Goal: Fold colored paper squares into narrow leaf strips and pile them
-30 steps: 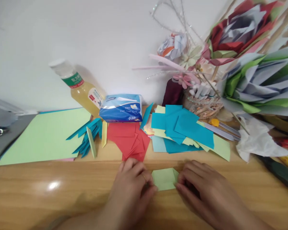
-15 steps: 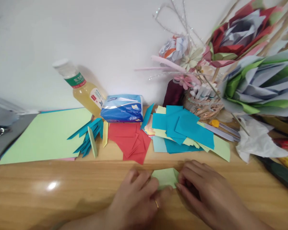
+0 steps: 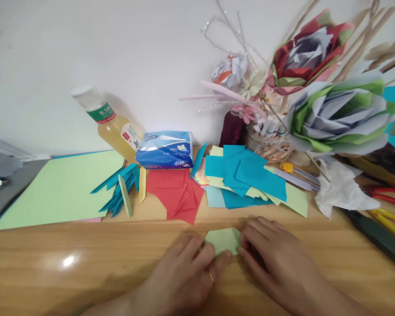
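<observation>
A small piece of light green paper (image 3: 222,240) lies near the front of the wooden table, its corners cut off by folds. My left hand (image 3: 184,270) is closed at the paper's left end, fingers curled and thumb along the near edge; a gold ring shows on it. At the right end, my right hand (image 3: 276,252) pinches the corner with bent fingers, which partly hide it. Just beyond the hands lie red paper pieces (image 3: 184,199) and a heap of teal pieces (image 3: 250,173) mixed with light green ones.
Folded teal strips (image 3: 123,188) lie beside large green sheets (image 3: 59,188) on the left. Behind stand a tilted bottle (image 3: 115,131) and a tissue pack (image 3: 164,150). Paper flowers (image 3: 339,116), crumpled tissue (image 3: 345,186) and red-handled tools (image 3: 388,193) crowd the right.
The view has swung slightly right. A raised flap at the paper's right end now looks flatter, with my right fingers at it. Both hands stay on the paper.
</observation>
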`<state>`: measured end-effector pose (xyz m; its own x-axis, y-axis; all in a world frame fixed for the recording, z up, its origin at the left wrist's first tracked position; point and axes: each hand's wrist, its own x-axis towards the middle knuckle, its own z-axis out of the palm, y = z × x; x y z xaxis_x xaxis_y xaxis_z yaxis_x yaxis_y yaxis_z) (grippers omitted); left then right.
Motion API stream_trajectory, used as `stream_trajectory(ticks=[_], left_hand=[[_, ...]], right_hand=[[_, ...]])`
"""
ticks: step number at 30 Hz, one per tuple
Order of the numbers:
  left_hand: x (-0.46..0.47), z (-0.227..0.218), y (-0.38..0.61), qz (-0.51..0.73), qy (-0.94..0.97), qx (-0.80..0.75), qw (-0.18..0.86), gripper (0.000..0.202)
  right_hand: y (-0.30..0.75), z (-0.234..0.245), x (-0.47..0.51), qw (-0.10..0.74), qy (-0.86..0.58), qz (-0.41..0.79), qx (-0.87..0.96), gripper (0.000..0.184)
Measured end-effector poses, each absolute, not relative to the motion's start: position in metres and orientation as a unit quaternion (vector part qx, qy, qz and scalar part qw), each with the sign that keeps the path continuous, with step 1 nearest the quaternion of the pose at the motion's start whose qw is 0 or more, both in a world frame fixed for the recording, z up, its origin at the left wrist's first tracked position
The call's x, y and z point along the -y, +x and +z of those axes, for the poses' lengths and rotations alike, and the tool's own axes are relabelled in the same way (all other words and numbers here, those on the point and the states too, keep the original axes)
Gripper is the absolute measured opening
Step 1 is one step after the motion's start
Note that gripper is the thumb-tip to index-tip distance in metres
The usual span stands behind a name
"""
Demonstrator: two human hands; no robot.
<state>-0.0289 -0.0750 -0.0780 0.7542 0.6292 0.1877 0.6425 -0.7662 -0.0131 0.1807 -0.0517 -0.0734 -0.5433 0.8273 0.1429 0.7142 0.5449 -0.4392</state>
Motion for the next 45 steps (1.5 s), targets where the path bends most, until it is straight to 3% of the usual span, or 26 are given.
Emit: stream_trajectory(ticks=[11, 16, 21, 26, 31, 35, 36, 41, 45], left_hand=[[0.075, -0.062, -0.051, -0.122, -0.95, 0.279, 0.065, 0.03], [0.073, -0.063, -0.054, -0.117, -0.955, 0.262, 0.074, 0.028], [0.066, -0.066, -0.054, -0.095, -0.938, 0.308, 0.13, 0.031], [0.067, -0.065, -0.047, -0.119, -0.91, 0.385, 0.092, 0.033], [0.082, -0.064, -0.033, -0.253, -0.884, 0.389, 0.058, 0.027], [0.088, -0.071, -0.028, -0.241, -0.901, 0.358, 0.053, 0.031], [0.087, -0.072, -0.03, -0.229, -0.909, 0.345, 0.054, 0.031], [0.077, -0.067, -0.041, -0.207, -0.931, 0.295, 0.052, 0.023], [0.073, -0.063, -0.044, -0.207, -0.937, 0.278, 0.041, 0.025]], right_hand=[[0.187, -0.072, 0.052, 0.175, -0.442, 0.204, 0.856, 0.005], [0.197, -0.065, 0.049, 0.172, -0.408, 0.172, 0.88, 0.02], [0.198, -0.051, 0.057, 0.209, -0.313, 0.035, 0.926, 0.028], [0.181, -0.052, 0.084, 0.187, -0.248, 0.072, 0.948, 0.036], [0.167, -0.075, 0.093, 0.231, -0.277, 0.049, 0.931, 0.027], [0.171, -0.069, 0.082, 0.27, -0.256, 0.126, 0.92, 0.026], [0.175, -0.065, 0.077, 0.311, -0.239, 0.131, 0.91, 0.03], [0.198, -0.057, 0.051, 0.22, -0.325, 0.095, 0.915, 0.037], [0.202, -0.066, 0.048, 0.209, -0.322, 0.05, 0.922, 0.035]])
